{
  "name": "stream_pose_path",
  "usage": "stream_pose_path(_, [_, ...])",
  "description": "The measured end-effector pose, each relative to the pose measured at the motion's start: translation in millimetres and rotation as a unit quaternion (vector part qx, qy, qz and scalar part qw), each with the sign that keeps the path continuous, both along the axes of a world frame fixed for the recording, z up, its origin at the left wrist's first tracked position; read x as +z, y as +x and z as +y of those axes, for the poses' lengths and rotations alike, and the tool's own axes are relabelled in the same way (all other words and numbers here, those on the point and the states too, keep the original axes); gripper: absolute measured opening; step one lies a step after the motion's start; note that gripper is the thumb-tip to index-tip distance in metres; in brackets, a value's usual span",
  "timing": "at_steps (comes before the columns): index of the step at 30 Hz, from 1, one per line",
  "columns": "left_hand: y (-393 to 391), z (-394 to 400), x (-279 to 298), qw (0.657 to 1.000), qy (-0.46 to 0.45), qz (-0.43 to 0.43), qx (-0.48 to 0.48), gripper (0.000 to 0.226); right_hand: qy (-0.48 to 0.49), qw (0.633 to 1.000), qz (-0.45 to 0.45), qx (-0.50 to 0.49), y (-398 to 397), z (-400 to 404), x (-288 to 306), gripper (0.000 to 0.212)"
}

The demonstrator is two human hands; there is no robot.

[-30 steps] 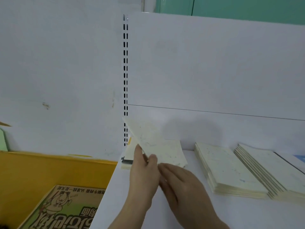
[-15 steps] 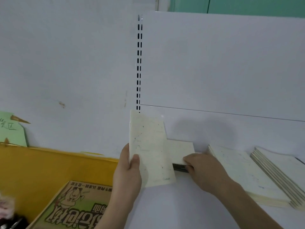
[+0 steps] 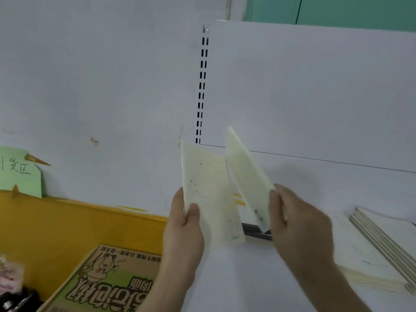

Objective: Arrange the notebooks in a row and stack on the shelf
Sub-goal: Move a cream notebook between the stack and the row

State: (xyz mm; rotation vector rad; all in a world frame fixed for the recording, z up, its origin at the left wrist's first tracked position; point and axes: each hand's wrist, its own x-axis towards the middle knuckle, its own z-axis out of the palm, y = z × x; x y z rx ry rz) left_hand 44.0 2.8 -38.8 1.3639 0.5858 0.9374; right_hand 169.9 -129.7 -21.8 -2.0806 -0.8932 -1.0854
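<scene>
The scene was evenly and softly lit, bright without harsh glare. A faint diffuse shadow fell on the white back panel (image 3: pixel 315 97) right of centre. Motion blur smeared the right hand (image 3: pixel 299 224) and its notebook (image 3: pixel 247 176). Wide-angle distortion bent the slotted upright (image 3: pixel 201 86) and the frame's edges.

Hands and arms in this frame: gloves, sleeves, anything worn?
Nothing worn that shows. The left hand and right hand are bare: no gloves, rings or markings in view. Both wrists and forearms are uncovered down to the frame's bottom edge, with no sleeve, cuff, watch or band visible. The right hand is slightly motion-blurred, so fine detail there is uncertain.
</scene>
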Motion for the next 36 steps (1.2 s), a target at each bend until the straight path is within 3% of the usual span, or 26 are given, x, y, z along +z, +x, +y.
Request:
stream_pose_path(5, [22,-17,-3,0.996,-0.048,-0.029,-0.066,0.03,-0.018,0.99,-0.082,0.11,-48,30,-46,0.035])
stream_pose_path(15, [38,-41,-5,0.992,-0.003,-0.073,-0.107,0.023,-0.076,0.98,0.02,0.184,-39,-15,-55,0.042])
stream_pose_path(17, [44,-48,-4,0.992,0.002,-0.073,-0.1,0.022,-0.071,0.988,0.065,0.117,-28,-40,-47,0.046])
stream_pose_path(19, [51,-59,-2,0.991,0.011,-0.079,-0.107,0.021,-0.057,0.984,0.165,0.034,-16,-65,-37,0.061])
stream_pose_path(22, [63,-84,1,0.988,0.013,-0.079,-0.134,0.021,-0.058,0.954,0.293,0.025,-5,-96,-29,0.081])
stream_pose_path(27, [98,-123,4,0.989,0.041,-0.008,-0.144,0.017,-0.119,0.928,0.353,0.011,13,-149,-13,0.098])
stream_pose_path(29, [116,-138,2,0.986,0.086,0.024,-0.142,0.029,-0.147,0.925,0.351,0.016,31,-173,-7,0.101])
stream_pose_path(32, [145,-158,-2,0.977,0.164,0.09,-0.101,0.02,-0.178,0.921,0.346,0.01,59,-196,0,0.102])
stream_pose_path(36, [178,-167,-11,0.924,0.283,0.255,-0.035,0.028,-0.207,0.924,0.321,0.008,93,-212,0,0.094])
